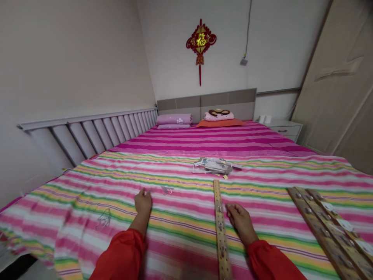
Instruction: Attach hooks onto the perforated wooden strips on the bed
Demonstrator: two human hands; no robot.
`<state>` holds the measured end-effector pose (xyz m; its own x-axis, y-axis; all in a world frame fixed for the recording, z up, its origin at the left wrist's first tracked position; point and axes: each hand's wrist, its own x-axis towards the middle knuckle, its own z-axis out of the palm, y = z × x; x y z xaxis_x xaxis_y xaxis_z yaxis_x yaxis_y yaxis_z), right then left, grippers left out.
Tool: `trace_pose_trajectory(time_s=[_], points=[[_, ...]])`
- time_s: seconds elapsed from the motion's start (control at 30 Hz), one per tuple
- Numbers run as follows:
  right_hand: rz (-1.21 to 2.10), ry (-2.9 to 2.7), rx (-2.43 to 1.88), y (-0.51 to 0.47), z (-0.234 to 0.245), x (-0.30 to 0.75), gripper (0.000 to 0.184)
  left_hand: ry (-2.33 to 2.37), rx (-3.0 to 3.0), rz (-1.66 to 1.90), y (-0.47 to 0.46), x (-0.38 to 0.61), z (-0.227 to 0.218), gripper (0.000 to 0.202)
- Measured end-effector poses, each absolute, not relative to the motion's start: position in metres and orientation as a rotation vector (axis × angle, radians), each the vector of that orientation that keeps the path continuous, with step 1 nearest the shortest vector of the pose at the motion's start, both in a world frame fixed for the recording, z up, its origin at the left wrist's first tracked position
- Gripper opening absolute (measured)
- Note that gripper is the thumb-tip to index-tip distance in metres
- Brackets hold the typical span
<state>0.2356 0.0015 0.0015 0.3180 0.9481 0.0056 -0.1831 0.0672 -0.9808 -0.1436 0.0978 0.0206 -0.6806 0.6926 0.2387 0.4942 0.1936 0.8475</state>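
Observation:
My left hand (143, 201) is low over the striped cloth, its fingertips apart and no held thing visible between them. Just right of it lies a small clear packet (167, 189) with a white curved piece. My right hand (239, 220) is beside the narrow wooden strip (218, 202), with its fingers curled together at the strip's right edge. Whatever those fingers pinch is too small to make out. The strip has rows of holes, and several small shiny metal pieces (220, 225) sit along it.
Beyond the strip lies a pile of clear plastic packets (214, 165). More wooden strips (320, 221) with metal pieces and white tags lie at the right. A tangle of thin wire or thread (104, 218) is at the left. Folded bedding (174, 120) rests by the headboard (186, 103).

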Motion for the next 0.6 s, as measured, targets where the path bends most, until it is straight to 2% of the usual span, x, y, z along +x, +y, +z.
trace_pose_trajectory(time_s=[0.23, 0.43, 0.6], points=[[1.037, -0.850, -1.150, 0.005, -0.006, 0.236, 0.048, 2.224, 1.158, 1.542, 0.093, -0.143, 0.015, 0.020], [1.034, -0.850, -1.139, 0.006, -0.004, 0.237, 0.048, 2.114, 1.065, 1.756, 0.069, -0.132, 0.020, 0.024], [1.054, -0.826, -1.134, 0.005, 0.003, 0.234, 0.047, 1.763, 0.909, 1.868, 0.021, -0.082, 0.020, 0.032]])
